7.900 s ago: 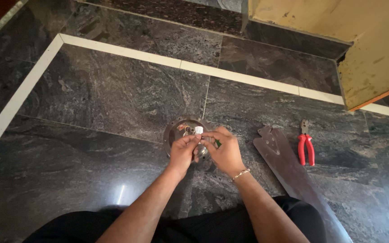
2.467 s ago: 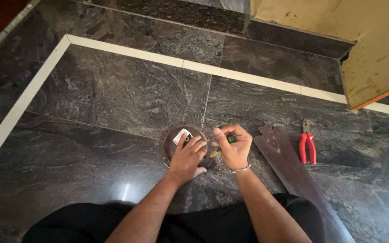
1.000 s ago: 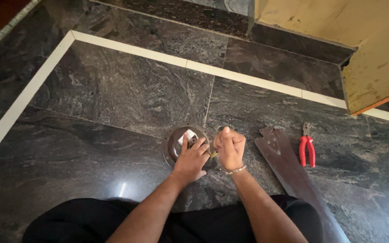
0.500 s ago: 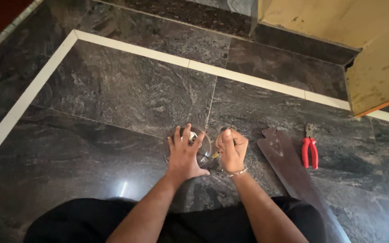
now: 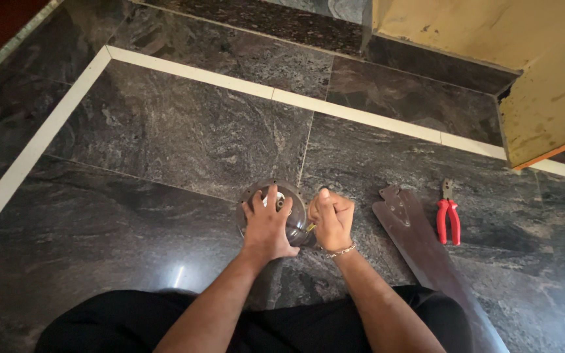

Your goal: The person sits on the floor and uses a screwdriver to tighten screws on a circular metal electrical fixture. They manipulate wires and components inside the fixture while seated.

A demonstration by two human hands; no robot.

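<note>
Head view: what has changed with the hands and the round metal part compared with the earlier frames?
The left hand let go of its pinch and now lies flat, fingers spread, on the round metal part. The right hand closed into a fist around a thin tool with a green-yellow handle. The fan blade and red pliers stayed put.

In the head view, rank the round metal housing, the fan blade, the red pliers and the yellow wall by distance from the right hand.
From the right hand:
1. Round metal housing, just left, under the left hand.
2. Fan blade, on its right.
3. Red pliers, beyond the blade.
4. Yellow wall, upper right.
</note>
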